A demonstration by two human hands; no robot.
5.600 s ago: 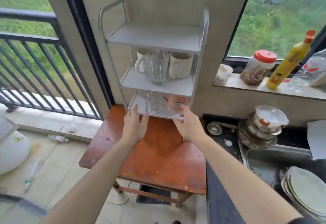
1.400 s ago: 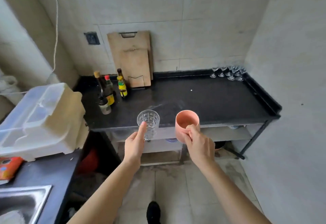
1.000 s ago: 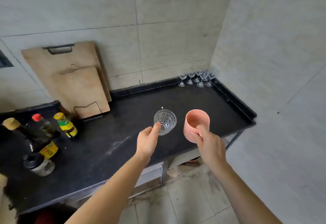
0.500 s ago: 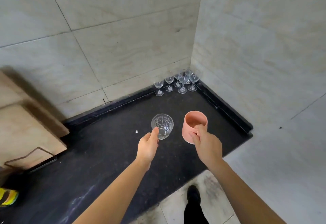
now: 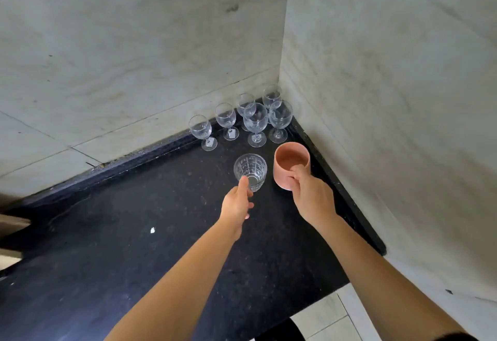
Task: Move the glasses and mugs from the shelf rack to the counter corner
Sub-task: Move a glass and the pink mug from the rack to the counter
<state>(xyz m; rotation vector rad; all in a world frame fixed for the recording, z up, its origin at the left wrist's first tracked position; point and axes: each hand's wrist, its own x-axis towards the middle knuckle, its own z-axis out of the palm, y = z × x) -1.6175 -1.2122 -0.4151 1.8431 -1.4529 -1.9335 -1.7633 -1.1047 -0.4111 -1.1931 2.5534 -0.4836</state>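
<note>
My left hand point(image 5: 236, 203) grips a clear patterned glass tumbler point(image 5: 250, 170) from its near side. Beside it on the right, my right hand point(image 5: 312, 197) holds a pink mug point(image 5: 290, 163), thumb inside the rim. Both are over the black counter point(image 5: 134, 260), close to its far right corner; whether they touch the surface I cannot tell. Just behind them, several stemmed wine glasses point(image 5: 255, 123) stand upright in the corner against the tiled walls.
The counter has a raised black lip point(image 5: 341, 195) along the right wall and the back wall. A small white speck point(image 5: 152, 230) lies on the counter to the left. A wooden board edge point(image 5: 10, 233) shows at far left. Floor tiles point(image 5: 322, 316) lie below the front edge.
I turned from the shelf rack and carried the tumbler and the pink mug across to the counter. In the last second both hands moved forward toward the corner wine glasses.
</note>
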